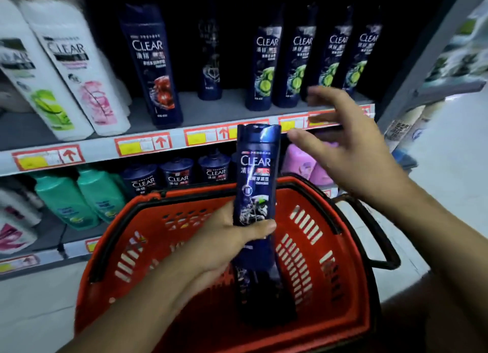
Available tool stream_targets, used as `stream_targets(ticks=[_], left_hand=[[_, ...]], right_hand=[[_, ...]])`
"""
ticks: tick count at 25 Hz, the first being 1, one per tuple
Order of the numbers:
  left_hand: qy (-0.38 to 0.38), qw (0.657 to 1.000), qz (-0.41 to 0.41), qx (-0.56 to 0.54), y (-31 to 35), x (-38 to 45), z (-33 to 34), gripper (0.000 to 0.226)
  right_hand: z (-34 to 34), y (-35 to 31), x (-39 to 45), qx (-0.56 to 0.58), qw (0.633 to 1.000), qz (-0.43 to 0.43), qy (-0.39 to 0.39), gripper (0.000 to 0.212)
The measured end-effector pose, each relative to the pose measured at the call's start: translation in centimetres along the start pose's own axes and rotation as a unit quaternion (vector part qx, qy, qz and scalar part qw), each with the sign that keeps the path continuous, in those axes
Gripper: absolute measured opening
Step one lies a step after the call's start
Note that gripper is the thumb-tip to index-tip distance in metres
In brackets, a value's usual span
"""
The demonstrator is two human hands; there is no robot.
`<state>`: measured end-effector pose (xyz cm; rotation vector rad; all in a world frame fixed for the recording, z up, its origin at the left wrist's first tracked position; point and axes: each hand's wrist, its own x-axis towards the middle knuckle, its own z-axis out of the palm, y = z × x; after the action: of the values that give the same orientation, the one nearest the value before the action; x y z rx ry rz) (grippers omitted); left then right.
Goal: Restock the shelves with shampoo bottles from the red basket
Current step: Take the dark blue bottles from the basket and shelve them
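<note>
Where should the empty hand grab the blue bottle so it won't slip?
Probably the upper body, just under the cap. The left hand already wraps the bottle low down, so only the top half is free. It stands upright and is slim, so the right hand can close round it from the right.

Grey shelf [211,109] — dark blue bottles [311,56] and white bottles [66,70] standing on it.

Quick count: you've got six dark blue bottles [260,62] standing on the upper shelf [211,109], plus two white bottles [79,70] leaning at its left. Lower shelf shows two teal bottles [79,196]. One red basket [311,233], one bottle [257,173] held above it.
</note>
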<state>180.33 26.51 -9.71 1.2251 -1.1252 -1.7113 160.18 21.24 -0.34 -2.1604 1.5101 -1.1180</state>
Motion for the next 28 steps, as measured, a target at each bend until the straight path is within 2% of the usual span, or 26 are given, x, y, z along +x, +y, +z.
stream_targets(ticks=[1,3,4,6,8,13,17,22,24,26,28], left_hand=[[-0.003,0.999,-0.003,-0.054,0.2,-0.2,0.7,0.049],[-0.014,0.994,0.002,-0.113,0.9,-0.1,1.6,0.046],[-0.020,0.992,0.015,-0.124,1.4,0.1,1.9,0.044],[-0.014,0.990,0.035,-0.134,1.8,0.2,2.3,0.043],[0.014,0.994,0.044,-0.100,1.9,0.4,2.2,0.045],[0.070,0.996,0.052,0.018,1.0,0.6,1.3,0.048],[0.098,0.983,0.106,0.115,1.6,0.5,0.8,0.051],[0.100,0.978,0.132,0.124,1.9,0.0,1.1,0.071],[0.097,0.981,0.126,0.114,1.6,0.0,1.3,0.071],[0.101,0.982,0.120,0.109,1.4,0.2,1.6,0.071],[0.115,0.979,0.130,0.108,1.7,0.4,2.0,0.069]], right_hand=[[0.0,-0.3,0.1,0.056,0.994,0.091,-0.003,0.063],[0.2,-1.0,-0.3,0.138,0.956,0.232,-0.114,0.056],[0.7,-1.1,-0.7,0.167,0.937,0.258,-0.168,0.049],[1.9,-0.8,-1.6,0.175,0.930,0.235,-0.222,0.025],[2.8,-0.8,-2.0,0.180,0.939,0.199,-0.216,0.006],[4.6,0.5,-2.9,0.194,0.947,0.160,-0.200,0.019],[5.2,0.3,-3.6,0.207,0.954,0.144,-0.161,0.028],[4.3,-0.4,-4.5,0.167,0.970,0.119,-0.133,0.043],[4.0,-0.4,-4.7,0.144,0.974,0.122,-0.126,0.048],[3.8,-0.3,-4.8,0.134,0.975,0.129,-0.122,0.041],[3.9,-0.3,-5.0,0.124,0.978,0.132,-0.102,0.043]])
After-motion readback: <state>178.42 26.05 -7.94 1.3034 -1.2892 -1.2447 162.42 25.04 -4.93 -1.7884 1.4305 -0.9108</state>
